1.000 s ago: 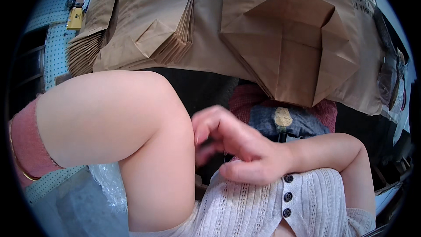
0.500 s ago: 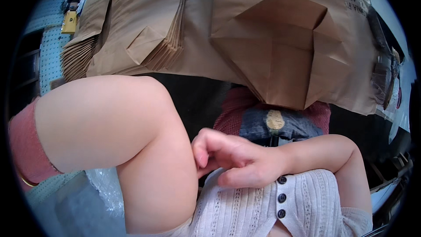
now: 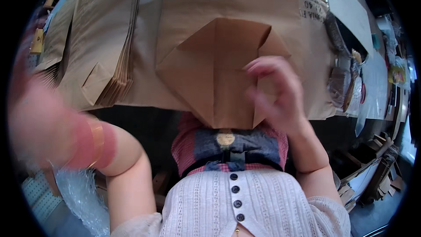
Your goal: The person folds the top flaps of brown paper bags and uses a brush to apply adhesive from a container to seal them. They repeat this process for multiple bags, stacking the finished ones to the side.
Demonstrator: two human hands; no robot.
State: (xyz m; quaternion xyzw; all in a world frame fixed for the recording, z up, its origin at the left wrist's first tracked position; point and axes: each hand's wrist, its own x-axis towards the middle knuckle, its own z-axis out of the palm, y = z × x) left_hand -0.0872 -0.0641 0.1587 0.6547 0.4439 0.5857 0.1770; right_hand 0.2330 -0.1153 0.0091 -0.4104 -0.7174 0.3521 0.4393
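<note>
In front of me lies a large brown paper bag [image 3: 199, 79], its bottom end unfolded into a diamond shape that hangs over the table's near edge. Above the right part of that fold is my right hand [image 3: 283, 92], slightly blurred, fingers curved and apart from the thumb, with nothing visible between them. I cannot tell whether it touches the paper. Far off to the left, my left hand [image 3: 41, 114] is smeared by motion, its fingers unreadable. Nearest to it are a fanned stack of folded brown paper bags [image 3: 103, 30] and a second stack [image 3: 59, 39] beyond.
Brown paper [image 3: 144, 94] covers the table under the bags. To the right lie clear plastic packets [image 3: 340, 79] and a grey-white board [image 3: 348, 6]. A yellow box [image 3: 37, 41] stands far left, crumpled clear plastic [image 3: 83, 197] below left, and shelving [image 3: 366, 160] lower right.
My left hand, formerly hidden behind its bent arm, has swung out to the left. My right hand has lifted from my waist over the bag. The whole view has shifted rightward.
</note>
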